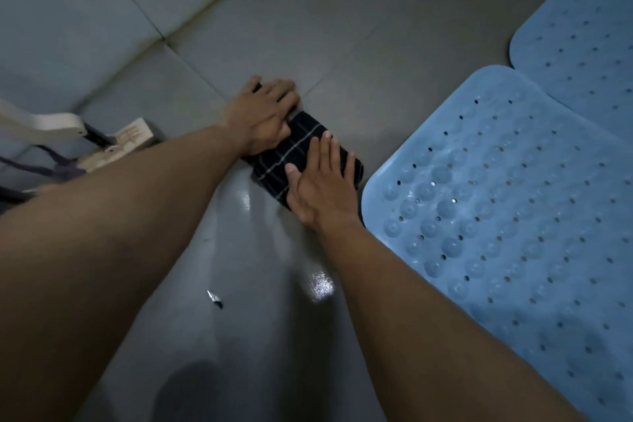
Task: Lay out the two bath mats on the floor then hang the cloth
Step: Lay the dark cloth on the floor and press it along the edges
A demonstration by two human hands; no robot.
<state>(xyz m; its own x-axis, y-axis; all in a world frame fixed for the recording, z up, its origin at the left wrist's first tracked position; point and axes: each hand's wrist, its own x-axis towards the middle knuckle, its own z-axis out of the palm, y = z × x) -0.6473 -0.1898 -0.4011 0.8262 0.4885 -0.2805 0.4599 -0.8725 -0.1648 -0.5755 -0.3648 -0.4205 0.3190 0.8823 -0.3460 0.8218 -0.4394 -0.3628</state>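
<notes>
Near bath mat [513, 216] and far bath mat [582, 27] lie flat, right of the fingers; folded cloth [298, 151] under both hands. Right hand [322, 188] fingers straight, pressing it steady; left hand [260, 113] fingers curled round its far end, probably to lift it for hanging.

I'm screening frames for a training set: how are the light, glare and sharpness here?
Head view: dim, bluish light; one bright glare patch on the glossy grey tiled floor, low centre; overall soft, smeariest in the clutter at left; the dark checked folded cloth and the near pale blue perforated rubber bath mat read clearly.
</notes>
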